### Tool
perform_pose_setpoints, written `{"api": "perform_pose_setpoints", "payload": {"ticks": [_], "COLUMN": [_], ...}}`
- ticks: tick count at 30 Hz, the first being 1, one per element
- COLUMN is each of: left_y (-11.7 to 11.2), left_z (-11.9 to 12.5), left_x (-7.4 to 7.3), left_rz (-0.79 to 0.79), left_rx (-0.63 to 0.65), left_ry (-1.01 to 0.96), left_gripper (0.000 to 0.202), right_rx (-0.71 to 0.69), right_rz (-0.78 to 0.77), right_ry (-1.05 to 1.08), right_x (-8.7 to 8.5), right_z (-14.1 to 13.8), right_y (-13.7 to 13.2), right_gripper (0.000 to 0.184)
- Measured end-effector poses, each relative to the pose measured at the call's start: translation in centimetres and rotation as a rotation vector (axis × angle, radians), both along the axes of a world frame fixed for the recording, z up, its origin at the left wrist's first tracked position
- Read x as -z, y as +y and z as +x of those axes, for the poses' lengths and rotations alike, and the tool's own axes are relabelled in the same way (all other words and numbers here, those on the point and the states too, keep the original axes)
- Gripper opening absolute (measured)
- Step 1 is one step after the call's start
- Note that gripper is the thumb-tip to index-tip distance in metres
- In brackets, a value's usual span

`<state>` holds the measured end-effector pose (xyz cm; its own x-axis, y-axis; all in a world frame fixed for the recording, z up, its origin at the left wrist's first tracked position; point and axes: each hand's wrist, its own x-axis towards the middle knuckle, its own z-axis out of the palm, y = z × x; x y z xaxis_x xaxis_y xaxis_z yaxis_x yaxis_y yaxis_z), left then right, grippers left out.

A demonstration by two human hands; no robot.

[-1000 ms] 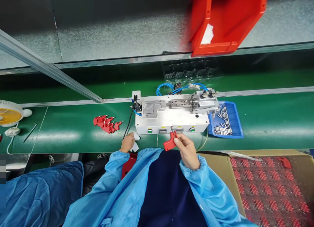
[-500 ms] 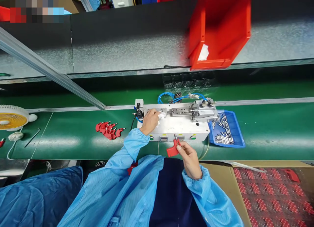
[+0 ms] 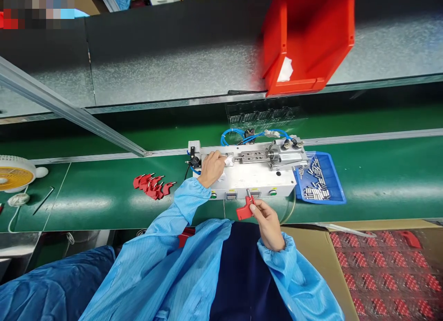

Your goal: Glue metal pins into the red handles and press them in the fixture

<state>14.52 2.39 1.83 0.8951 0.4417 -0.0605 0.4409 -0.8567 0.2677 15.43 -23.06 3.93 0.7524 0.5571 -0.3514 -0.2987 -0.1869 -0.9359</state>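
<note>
My right hand (image 3: 269, 224) pinches a red plastic part (image 3: 245, 209) with a metal pin pointing up from it, in front of the machine's near edge. My left hand (image 3: 212, 167) is closed over the left end of the white bench machine (image 3: 249, 177). A crumpled white piece like tissue (image 3: 229, 160) shows at its fingertips, and the fingers partly hide the metal fixture there. Right of that hand lie a slotted metal guide (image 3: 254, 157) and a silver cylinder (image 3: 289, 155). Several red parts with pins (image 3: 152, 186) lie in a pile left of the machine.
A blue tray (image 3: 334, 184) of metal pins (image 3: 316, 191) stands against the machine's right end. Behind are blue air hoses (image 3: 230, 135) and a clear plastic tray (image 3: 265, 115). A red bin (image 3: 311, 48) sits on the shelf above. A fan (image 3: 15, 173) stands far left; a box of packed red parts (image 3: 387, 265) lies lower right.
The camera view has shifted slightly. My left hand stays at the fixture with its fingers slightly moved; my right hand still holds the red part in nearly the same place.
</note>
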Motion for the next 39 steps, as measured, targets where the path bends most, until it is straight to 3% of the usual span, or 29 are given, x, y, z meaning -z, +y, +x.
{"api": "perform_pose_setpoints", "payload": {"ticks": [5,17,27,39], "left_y": [0.5,0.7,0.6,-0.1], "left_z": [0.1,-0.9,0.2,-0.4], "left_x": [-0.3,0.2,0.2,-1.9], "left_rz": [-0.001,0.039,0.019,0.128], "left_rx": [0.013,-0.027,0.076,0.023], "left_ry": [0.007,0.049,-0.010,0.188], "left_gripper": [0.029,0.032,0.032,0.038], "right_rx": [-0.038,0.076,-0.067,0.074], "right_rz": [-0.002,0.003,0.036,0.056], "right_ry": [-0.015,0.012,0.055,0.061], "right_x": [0.0,0.0,0.2,0.1], "right_z": [-0.1,0.0,-0.1,0.1], "right_y": [0.3,-1.0,1.7,-0.8], "right_gripper": [0.052,0.052,0.052,0.051]}}
